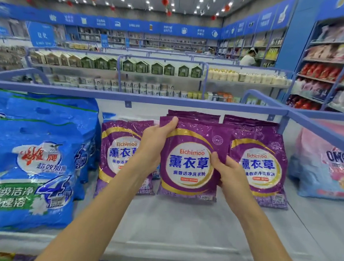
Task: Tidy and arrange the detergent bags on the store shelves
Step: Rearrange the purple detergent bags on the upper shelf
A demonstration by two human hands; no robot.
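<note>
Nearest the camera lay the pale front of the shelf (180, 223), with both forearms reaching over it. The left hand (155, 147) held the upper left corner of the middle purple bag (189, 162), thumb laid across the front. The right hand (228, 172) pinched the bag's right edge lower down, thumb also in front. On both hands the other fingers were tucked behind the bag, so I could not tell how they lay.

The bag stood upright, its base on or just above the shelf, with more purple bags stacked behind it. It overlapped the left purple bag (118, 153) and the right purple bag (261, 164). Tall blue bags (35, 160) crowded the far left, and a pink and blue bag (324, 169) sat at the right.

The likely trouble was the soft, slick pack. Gripped only at its edges, it could sag or slip as it was set down, then lean forward onto the bare shelf. Sliding it sideways could also drag or tip a neighbour where they overlapped.

Behind ran the blue rail (149, 98), and further off the far shelves (114, 64).
</note>
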